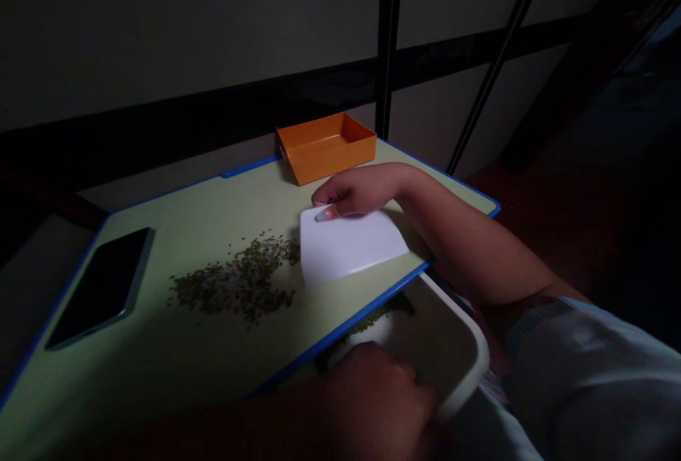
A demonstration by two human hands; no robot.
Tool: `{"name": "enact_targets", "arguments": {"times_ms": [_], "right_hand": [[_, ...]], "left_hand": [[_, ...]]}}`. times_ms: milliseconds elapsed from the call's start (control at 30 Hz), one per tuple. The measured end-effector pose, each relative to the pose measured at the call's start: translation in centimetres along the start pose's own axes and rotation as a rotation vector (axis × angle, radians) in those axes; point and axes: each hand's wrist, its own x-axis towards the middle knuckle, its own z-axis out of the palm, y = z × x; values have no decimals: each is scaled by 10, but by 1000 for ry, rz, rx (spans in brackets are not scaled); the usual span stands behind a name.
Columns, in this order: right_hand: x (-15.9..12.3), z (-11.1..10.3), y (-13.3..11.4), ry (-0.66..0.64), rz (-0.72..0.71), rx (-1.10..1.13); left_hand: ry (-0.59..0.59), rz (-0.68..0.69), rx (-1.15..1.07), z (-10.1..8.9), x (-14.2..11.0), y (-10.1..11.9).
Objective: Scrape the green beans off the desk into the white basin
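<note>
The right hand [356, 195] grasps a white sheet [354, 248] along its far edge, thumb pressed on the face turned toward the wearer. The sheet slopes down from this hand toward the wearer, over the table [202, 362], which is pale with a blue border. Just left of the right hand and its sheet, a loose scatter of small green grains [234, 284] spreads over the tabletop, its nearest grains close against the sheet's left edge. Farther left of the hand lies a phone [101, 291], its screen dark. Just beyond the right hand stands an open orange box [327, 149]. The left hand [380, 397], nearer the wearer, has its fingers curled at a white tub [473, 347]; shadow hides whether it grips the rim. More green grains lie in the tub, just beyond that hand.
</note>
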Motion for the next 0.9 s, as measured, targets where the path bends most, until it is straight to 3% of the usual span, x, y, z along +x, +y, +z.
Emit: {"name": "enact_targets", "arguments": {"times_ms": [133, 200, 300, 567, 633, 733, 900], "right_hand": [[-4, -10, 6, 350, 178, -110], [-5, -15, 9, 437, 292, -218], [-7, -17, 11, 408, 352, -310], [-2, -2, 3, 66, 100, 23], [2, 2, 1, 80, 99, 20], [9, 5, 0, 207, 166, -96], [12, 1, 4, 342, 298, -230]], "left_hand": [[76, 39, 17, 9, 1, -2], [94, 36, 24, 12, 2, -3], [80, 38, 33, 12, 2, -3], [21, 13, -16, 16, 7, -5], [40, 20, -13, 21, 9, -6], [92, 49, -6, 26, 11, -6], [112, 47, 13, 24, 11, -5]]}}
